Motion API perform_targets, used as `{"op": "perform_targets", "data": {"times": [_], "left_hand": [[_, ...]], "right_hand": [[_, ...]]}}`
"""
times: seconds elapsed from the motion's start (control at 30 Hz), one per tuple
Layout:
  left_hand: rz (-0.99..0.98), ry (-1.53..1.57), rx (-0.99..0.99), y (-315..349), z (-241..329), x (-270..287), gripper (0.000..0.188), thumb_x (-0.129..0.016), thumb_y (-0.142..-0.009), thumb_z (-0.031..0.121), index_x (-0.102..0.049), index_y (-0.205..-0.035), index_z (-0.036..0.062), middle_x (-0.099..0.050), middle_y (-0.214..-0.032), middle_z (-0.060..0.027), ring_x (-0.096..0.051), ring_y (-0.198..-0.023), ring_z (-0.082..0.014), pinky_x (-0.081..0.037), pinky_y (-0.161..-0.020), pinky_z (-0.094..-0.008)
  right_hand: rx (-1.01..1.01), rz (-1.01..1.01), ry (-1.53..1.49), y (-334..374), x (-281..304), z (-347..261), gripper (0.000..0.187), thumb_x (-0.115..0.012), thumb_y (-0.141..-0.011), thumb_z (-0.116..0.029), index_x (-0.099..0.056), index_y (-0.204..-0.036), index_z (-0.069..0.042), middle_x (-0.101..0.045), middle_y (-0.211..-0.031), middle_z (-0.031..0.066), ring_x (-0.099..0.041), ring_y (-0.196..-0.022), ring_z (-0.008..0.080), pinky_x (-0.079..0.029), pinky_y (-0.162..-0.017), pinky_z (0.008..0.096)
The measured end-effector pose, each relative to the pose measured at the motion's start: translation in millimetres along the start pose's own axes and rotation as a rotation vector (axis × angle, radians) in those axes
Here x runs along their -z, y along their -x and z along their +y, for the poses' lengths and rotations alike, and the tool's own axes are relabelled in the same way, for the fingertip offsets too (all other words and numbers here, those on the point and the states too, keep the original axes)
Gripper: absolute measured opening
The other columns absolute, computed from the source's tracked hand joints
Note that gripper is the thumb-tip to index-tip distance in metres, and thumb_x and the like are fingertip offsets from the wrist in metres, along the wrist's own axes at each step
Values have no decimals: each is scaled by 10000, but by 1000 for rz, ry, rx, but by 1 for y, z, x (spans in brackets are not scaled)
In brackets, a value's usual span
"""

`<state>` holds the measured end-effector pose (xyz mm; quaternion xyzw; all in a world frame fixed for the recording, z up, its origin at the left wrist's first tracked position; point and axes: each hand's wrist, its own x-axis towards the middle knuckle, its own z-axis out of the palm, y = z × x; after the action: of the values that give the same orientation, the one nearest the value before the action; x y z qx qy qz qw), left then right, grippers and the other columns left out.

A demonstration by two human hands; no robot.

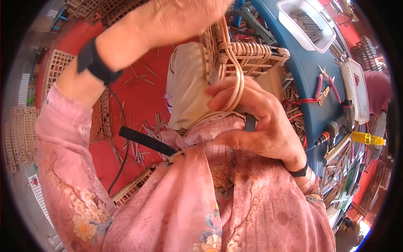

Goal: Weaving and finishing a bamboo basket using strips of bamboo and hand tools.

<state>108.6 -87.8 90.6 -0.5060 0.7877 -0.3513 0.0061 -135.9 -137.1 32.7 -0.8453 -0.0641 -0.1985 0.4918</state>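
On my lap is a woven rattan basket frame [252,52] with a tightly wrapped edge. Two or so long pale rattan strands [240,86] hang from its wrapped corner and curve down in a loop. Across this loop reaches my right hand [268,119], its fingers bent but loose and its thumb held well apart. The strands lie against those fingers without being gripped. My left hand [180,21] is raised over the basket's far left side, slightly blurred. Its fingers run out of the picture at the top, so what they hold is hidden.
A blue table [308,75] on the right carries a white tray [285,8] of short sticks, red-handled cutters [321,86], a dark power tool [336,130] and a second white tray [350,80]. Rattan scraps [145,75] litter the red floor; woven panels [58,69] stand left.
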Motion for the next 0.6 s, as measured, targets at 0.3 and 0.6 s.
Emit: {"op": "perform_targets", "data": {"times": [0.3,0.6], "left_hand": [[186,-287,461,-4,-131,-62,118,-452,-907,15,-522,-956,-67,-599,-883,-268,-638,-830,-404,-535,-721,-463],[646,276,638,-2,-74,-50,227,-656,-924,146,-534,-977,-38,-636,-899,-223,-638,-841,-364,-513,-754,-425]], "right_hand": [[-174,402,346,-1,-2,4,494,-772,-721,-6,-618,-1191,-28,-625,-1219,144,-638,-1086,316,-535,-884,366],[-43,366,700,-30,12,23,394,-732,-771,-77,-647,-1156,-72,-654,-1188,122,-604,-1133,341,-448,-998,430]]}}
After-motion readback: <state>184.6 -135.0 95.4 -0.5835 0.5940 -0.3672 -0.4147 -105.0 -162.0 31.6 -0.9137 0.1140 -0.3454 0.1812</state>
